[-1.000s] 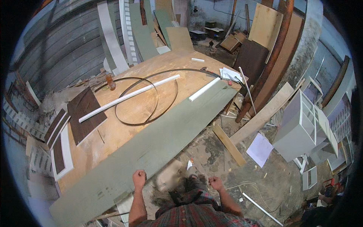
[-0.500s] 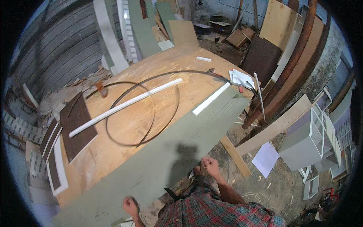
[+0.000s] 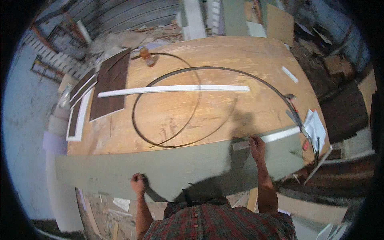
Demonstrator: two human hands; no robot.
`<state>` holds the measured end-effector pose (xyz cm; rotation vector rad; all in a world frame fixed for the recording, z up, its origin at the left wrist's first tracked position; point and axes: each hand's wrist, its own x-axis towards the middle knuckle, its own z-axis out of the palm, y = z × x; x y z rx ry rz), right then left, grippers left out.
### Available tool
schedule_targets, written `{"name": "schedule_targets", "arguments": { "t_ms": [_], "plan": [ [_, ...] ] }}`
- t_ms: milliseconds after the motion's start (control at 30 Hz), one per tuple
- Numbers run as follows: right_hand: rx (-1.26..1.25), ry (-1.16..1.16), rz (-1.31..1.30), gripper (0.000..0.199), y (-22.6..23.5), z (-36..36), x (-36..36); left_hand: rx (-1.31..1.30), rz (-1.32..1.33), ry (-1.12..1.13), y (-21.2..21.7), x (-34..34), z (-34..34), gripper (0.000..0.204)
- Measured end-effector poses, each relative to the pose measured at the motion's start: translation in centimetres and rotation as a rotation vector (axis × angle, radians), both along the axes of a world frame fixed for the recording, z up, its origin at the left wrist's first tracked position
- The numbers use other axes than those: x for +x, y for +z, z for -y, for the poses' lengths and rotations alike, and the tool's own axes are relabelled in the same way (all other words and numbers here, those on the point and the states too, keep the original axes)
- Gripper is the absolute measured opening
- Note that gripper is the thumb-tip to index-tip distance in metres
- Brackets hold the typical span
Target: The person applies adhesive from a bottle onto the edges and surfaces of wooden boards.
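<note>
A long grey-green board (image 3: 172, 166) lies along the near side of the table. Over its left part my left hand (image 3: 138, 183) is closed, fingertips pinched together; whatever may be between them is too small to make out. My right hand (image 3: 257, 147) is also closed, at the short white strip (image 3: 280, 135) near the board's far right edge. I cannot tell whether its fingers touch the strip. Beyond the board, a longer white strip (image 3: 176, 90) crosses a loosely coiled dark band (image 3: 192, 70) and one end of a dark brown panel (image 3: 111, 86).
White papers (image 3: 315, 127) and a tool with a red handle (image 3: 294, 105) lie on the right side of the wooden table (image 3: 208, 116). An amber container (image 3: 147, 57) stands far left. White-edged dark pieces (image 3: 82, 106) sit at the left edge. Boards lean beyond the table.
The view has swung to the left. My right hand has moved from the board's near edge forward to the short white strip. My left hand stays closed over the board's left part.
</note>
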<state>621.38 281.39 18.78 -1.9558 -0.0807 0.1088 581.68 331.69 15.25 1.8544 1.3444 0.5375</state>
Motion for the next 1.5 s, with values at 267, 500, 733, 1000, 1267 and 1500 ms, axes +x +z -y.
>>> {"name": "schedule_targets", "arguments": {
  "t_ms": [267, 500, 733, 1000, 1267, 1500],
  "plan": [
    [-0.426, 0.529, 0.592, 0.042, 3.6, -10.9, 2.9, 0.146, 0.089, -0.262, 4.2, 9.7, 11.3, 0.045],
    [-0.497, 1.062, 0.558, 0.023, 3.1, -16.2, 3.6, 0.471, -0.218, -0.442, 8.3, 19.9, 7.6, 0.063],
    [-0.163, 1.390, 0.073, 0.030, 6.9, -17.6, 1.7, 0.199, -0.376, -0.595, 5.3, 20.2, 3.9, 0.036],
    [-0.612, 0.460, 0.695, 0.055, 0.3, -18.1, 27.4, 0.446, -0.017, -0.515, 12.4, 24.2, 6.9, 0.005],
    [-0.683, 0.643, 0.726, 0.045, -2.0, -17.1, 32.9, 0.504, -0.049, -0.510, 16.1, 28.3, 9.1, 0.021],
    [-0.821, 0.544, 0.875, 0.041, 6.8, -3.4, 39.8, 0.535, 0.039, -0.534, 17.2, 28.8, 7.7, 0.020]
  ]
}}
